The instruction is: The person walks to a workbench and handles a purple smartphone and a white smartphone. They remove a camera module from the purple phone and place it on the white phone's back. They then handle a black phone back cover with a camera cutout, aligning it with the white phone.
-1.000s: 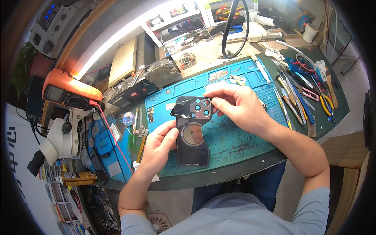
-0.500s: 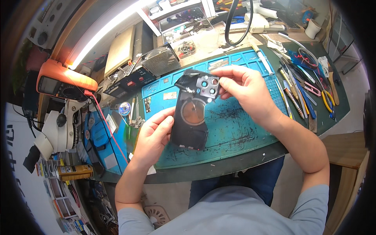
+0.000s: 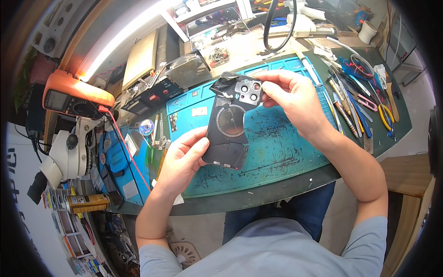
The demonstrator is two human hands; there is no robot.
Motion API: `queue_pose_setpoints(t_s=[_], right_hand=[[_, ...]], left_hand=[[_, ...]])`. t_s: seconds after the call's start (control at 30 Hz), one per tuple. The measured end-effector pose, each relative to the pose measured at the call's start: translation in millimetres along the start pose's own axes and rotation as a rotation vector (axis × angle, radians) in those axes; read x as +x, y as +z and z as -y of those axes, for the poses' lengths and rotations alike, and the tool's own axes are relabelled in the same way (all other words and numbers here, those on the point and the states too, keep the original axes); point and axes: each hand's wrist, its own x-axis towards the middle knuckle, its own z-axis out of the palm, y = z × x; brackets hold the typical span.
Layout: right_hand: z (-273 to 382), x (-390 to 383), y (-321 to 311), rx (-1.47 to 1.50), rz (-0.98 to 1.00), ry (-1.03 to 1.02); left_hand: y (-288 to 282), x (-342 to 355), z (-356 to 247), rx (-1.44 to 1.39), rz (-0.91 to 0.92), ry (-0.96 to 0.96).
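Above the mat I hold a dark phone back panel (image 3: 227, 150) tilted in the air. It carries a round ring (image 3: 230, 121) in its middle and a plate of camera lens openings (image 3: 249, 91) at its far right corner. Crumpled black film (image 3: 225, 86) sticks up at the far left corner. My left hand (image 3: 184, 154) pinches the panel's left edge between thumb and fingers. At the far right, my right hand (image 3: 293, 100) is closed on the edge beside the lens plate, its fingertips partly hidden.
Under my hands lies a scuffed teal work mat (image 3: 281, 147). Tweezers, knives and yellow-handled pliers (image 3: 386, 117) crowd the right side. To the left are an orange multimeter (image 3: 78, 94) with a red lead, a solder spool (image 3: 146, 127), a white microscope (image 3: 69, 152) and a can (image 3: 87, 203).
Both hands have raised the panel slightly away from me and a little to the right. Its tilt has changed, so the lens plate now looks brighter and the ring darker.
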Motion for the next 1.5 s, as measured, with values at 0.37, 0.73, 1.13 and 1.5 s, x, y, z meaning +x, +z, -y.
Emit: queue_pose_setpoints(t_s=[0.37, 0.73, 1.13, 1.5], right_hand=[[-2, 0, 0, 0.022, 0.008, -0.009], [-2, 0, -1, 0.035, 0.02, -0.007], [10, -23, 21, -0.011, 0.527, 0.249], [-2, -27, 26, 0.102, 0.585, 0.3]], left_hand=[[0, 0, 1, 0.034, 0.001, 0.007], [-1, 1, 0, 0.038, 0.016, -0.008], [-1, 3, 2, -0.011, -0.162, 0.249], [-2, 3, 1, -0.039, -0.119, 0.155]])
